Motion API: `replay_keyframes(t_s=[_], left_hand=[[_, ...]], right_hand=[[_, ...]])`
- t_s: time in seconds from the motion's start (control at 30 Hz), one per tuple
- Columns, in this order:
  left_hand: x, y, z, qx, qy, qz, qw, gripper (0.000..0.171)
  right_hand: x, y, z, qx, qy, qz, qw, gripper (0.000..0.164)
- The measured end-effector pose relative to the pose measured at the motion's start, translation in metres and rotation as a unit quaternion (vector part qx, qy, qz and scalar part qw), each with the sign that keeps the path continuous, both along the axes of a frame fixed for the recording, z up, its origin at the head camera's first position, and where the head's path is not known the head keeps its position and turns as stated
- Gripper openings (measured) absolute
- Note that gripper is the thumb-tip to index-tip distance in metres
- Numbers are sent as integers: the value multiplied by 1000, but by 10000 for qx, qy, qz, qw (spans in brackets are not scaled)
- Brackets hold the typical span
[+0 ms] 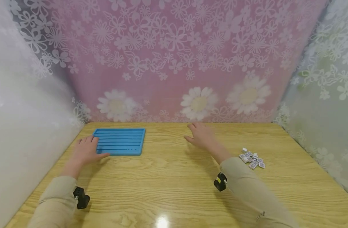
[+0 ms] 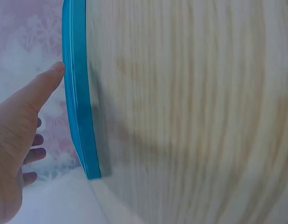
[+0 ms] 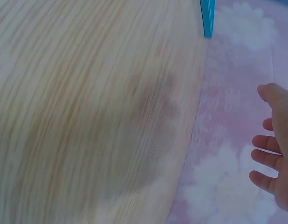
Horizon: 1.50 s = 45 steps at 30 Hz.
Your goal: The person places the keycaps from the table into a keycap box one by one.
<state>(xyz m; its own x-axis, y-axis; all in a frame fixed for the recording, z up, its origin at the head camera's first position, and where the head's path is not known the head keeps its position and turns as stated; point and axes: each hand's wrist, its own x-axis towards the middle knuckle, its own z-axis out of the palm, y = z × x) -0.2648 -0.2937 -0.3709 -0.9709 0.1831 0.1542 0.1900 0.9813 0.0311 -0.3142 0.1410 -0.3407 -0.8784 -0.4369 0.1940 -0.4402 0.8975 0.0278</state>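
Observation:
A blue rectangular tray [image 1: 121, 141] with several long parallel ridges lies on the table at the back left. At its near left corner is my left hand [image 1: 86, 152], fingers relaxed, holding nothing. The left wrist view shows that thumb close to the edge of the blue tray [image 2: 83, 102]; I cannot tell whether they touch. My right hand [image 1: 201, 136] hovers over the back middle of the table, fingers spread and nothing in them. To its right lies a loose heap of small white tiles [image 1: 252, 158] with dark markings, apart from the hand.
The table [image 1: 151, 186] has a pale wood-grain top. A pink floral curtain [image 1: 162, 82] hangs along its back edge, with light sheets at the left and right sides. Black cameras sit on both wrists.

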Motion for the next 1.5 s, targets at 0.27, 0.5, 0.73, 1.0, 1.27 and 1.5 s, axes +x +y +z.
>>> replay_keyframes(t_s=[0.27, 0.5, 0.73, 1.0, 1.27, 1.5], left_hand=[[4, -28, 0, -229, -153, 14, 9996, 84], [6, -40, -7, -146, -358, 33, 9992, 84], [11, -43, -11, -126, -416, 157, 9989, 82], [8, -43, -12, -256, -426, 213, 9985, 71], [5, -45, -15, -504, -376, 179, 9979, 53], [4, -48, -16, -518, -274, 63, 9983, 43]], right_hand=[[3, -68, 0, 596, -138, 317, 9976, 62], [7, -123, -9, 804, -364, 627, 9941, 60], [13, -166, -22, 930, -676, 632, 9914, 61], [15, -189, -32, 1446, -617, 407, 9867, 57], [23, -194, -42, 1574, -682, 467, 9841, 45], [24, -193, -45, 1606, -571, 567, 9837, 37]])
